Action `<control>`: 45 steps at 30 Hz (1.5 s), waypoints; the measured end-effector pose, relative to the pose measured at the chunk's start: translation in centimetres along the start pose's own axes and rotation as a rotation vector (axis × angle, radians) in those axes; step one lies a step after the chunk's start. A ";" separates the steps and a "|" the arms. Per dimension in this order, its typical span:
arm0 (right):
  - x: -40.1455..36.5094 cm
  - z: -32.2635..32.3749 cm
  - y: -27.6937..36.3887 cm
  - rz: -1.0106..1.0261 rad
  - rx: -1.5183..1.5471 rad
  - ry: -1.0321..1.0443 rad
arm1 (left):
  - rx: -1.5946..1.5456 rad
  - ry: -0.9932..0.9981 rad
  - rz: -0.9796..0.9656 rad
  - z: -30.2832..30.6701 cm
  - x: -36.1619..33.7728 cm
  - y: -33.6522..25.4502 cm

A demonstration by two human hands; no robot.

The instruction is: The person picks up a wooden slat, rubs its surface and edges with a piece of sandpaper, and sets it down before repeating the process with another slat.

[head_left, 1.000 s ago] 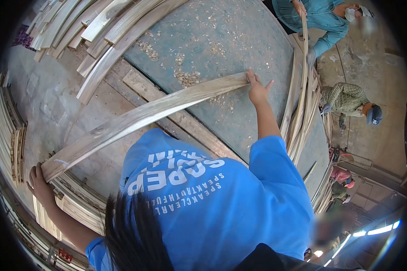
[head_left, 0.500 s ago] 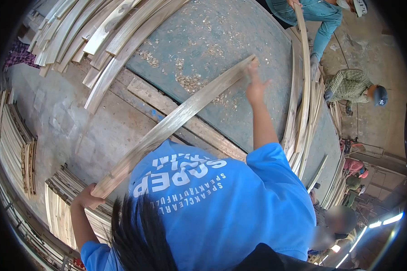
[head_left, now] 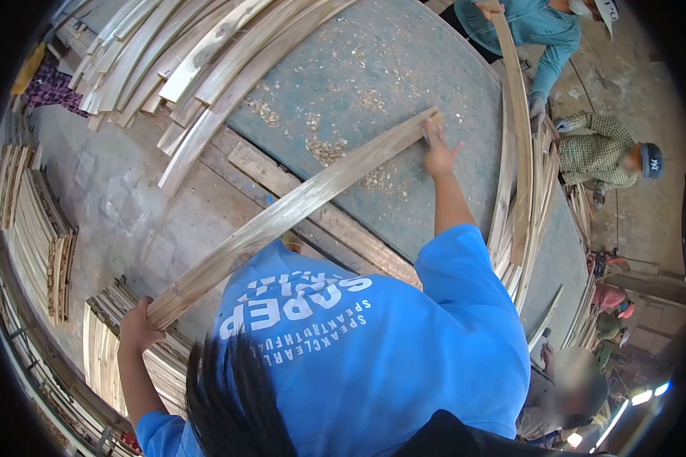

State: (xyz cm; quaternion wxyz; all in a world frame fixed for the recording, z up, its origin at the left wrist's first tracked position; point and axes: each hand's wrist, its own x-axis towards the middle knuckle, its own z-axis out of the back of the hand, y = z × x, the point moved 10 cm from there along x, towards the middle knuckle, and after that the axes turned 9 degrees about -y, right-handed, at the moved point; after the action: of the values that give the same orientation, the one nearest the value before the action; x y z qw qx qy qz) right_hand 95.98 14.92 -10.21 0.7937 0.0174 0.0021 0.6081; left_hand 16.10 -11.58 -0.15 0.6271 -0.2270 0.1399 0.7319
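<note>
So, L hand point(head_left: 139, 329) & R hand point(head_left: 438, 152) hold ends of plank point(head_left: 297, 206).

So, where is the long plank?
The plank crosses the head view diagonally, left hand gripping its lower end, right hand on its upper end over the green table.

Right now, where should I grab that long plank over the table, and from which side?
At its two ends, coming from the body's side. The plank is long, thin and slanted, so a middle grip would likely let it swing. The left hand clamps the low end; the right hand meets the far end above the table.
</note>
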 end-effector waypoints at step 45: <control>2.1 1.6 -0.8 0.157 0.054 -0.381 | -0.045 -0.274 -0.009 5.4 1.1 -2.2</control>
State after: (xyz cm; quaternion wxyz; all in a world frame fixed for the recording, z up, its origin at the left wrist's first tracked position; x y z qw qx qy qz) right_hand 97.36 16.65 -8.61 0.7292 0.1535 -0.1329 0.6535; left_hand 17.25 -7.62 4.06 0.6384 -0.1395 0.0353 0.7561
